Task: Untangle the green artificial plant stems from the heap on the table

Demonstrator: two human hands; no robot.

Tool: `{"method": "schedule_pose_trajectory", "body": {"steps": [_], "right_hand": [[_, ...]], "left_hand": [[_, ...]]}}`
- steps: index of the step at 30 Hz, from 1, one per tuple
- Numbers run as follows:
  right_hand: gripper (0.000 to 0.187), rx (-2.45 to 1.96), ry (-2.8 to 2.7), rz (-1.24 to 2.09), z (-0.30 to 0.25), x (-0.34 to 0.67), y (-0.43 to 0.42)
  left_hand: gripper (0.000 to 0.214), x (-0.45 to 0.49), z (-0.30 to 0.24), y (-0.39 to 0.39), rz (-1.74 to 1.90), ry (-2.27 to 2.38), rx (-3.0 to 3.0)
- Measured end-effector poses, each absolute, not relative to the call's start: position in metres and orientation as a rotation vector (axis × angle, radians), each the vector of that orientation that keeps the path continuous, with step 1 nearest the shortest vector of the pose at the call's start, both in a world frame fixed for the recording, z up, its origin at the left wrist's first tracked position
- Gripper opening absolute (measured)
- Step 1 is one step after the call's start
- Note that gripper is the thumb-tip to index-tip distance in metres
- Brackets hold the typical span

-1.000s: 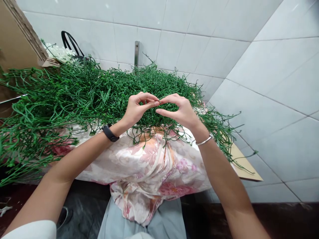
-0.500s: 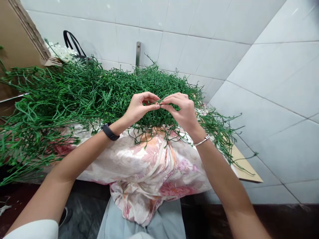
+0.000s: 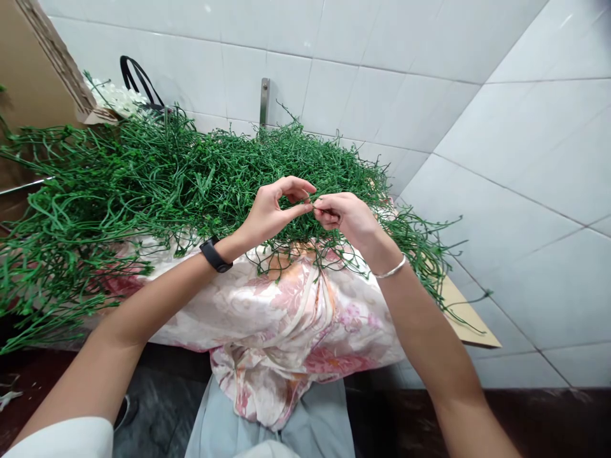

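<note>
Above a large heap of thin green artificial stems [image 3: 229,165], my two hands meet at the fingertips. My right hand [image 3: 351,219] is closed in a pinch on a short bit of thin green stem [image 3: 316,205], its other fingers curled under. From the left, my left hand [image 3: 279,207] has its thumb tip against the same piece. Its index finger arches above with a gap to the thumb, and the other fingers curl behind. The stem is small and largely covered by the fingertips.
Floral cloth [image 3: 267,305] lies under the heap and drapes over my lap. A cardboard box [image 3: 42,57] stands at far left, near white flowers [image 3: 117,98] and a black strap [image 3: 138,76]. White tiled walls [image 3: 382,38] close the back and right. A board corner [image 3: 470,324] juts out right.
My right hand has turned and dropped slightly, its fingers curling from stretched out into a tight pinch. My left hand shifted a little right, its index finger lifting away from the thumb.
</note>
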State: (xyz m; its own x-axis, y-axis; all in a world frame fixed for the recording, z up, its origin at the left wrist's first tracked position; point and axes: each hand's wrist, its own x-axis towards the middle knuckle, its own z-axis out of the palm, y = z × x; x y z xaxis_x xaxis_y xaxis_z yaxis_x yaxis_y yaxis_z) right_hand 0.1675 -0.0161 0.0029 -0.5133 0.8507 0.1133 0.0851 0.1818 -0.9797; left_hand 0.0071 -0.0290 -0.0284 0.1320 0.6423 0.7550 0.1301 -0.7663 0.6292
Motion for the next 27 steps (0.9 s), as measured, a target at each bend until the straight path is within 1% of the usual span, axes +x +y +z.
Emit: {"method": "schedule_pose_trajectory", "body": {"steps": [2, 4, 7, 10, 13, 14, 16, 18, 20, 25, 27], "right_hand": [[0.018, -0.902, -1.768, 1.46, 0.003, 0.168, -0.015], [0.017, -0.907, -1.818, 1.357, 0.002, 0.167, -0.016], [0.01, -0.816, -1.944, 0.973, -0.001, 0.165, -0.017], [0.016, -0.71, -2.064, 0.563, -0.006, 0.164, -0.017], [0.009, -0.635, -2.126, 0.167, -0.008, 0.166, -0.015], [0.008, -0.602, -2.134, 0.079, -0.008, 0.167, -0.015], [0.009, -0.551, -2.14, 0.011, -0.008, 0.168, -0.014], [0.009, -0.553, -2.125, 0.064, -0.006, 0.168, -0.015], [0.009, -0.614, -2.075, 0.224, -0.005, 0.166, -0.017], [0.013, -0.815, -1.821, 1.028, -0.004, 0.162, -0.018], [0.015, -0.842, -1.768, 1.249, -0.003, 0.162, -0.017]], "left_hand": [[0.024, 0.007, -0.029, -0.028, 1.648, 0.73, 2.0], [0.023, 0.006, -0.029, -0.027, 1.65, 0.73, 1.949], [0.024, 0.003, -0.027, -0.024, 1.678, 0.739, 1.787], [0.028, -0.001, -0.026, -0.022, 1.636, 0.731, 1.632], [0.03, -0.002, -0.025, -0.022, 1.586, 0.73, 1.578], [0.031, -0.002, -0.025, -0.022, 1.58, 0.727, 1.58], [0.032, -0.001, -0.025, -0.023, 1.575, 0.712, 1.596], [0.032, 0.0, -0.025, -0.024, 1.577, 0.692, 1.614], [0.032, 0.001, -0.024, -0.025, 1.589, 0.676, 1.628], [0.032, 0.004, -0.024, -0.027, 1.6, 0.655, 1.69], [0.031, 0.006, -0.025, -0.028, 1.59, 0.654, 1.713]]}}
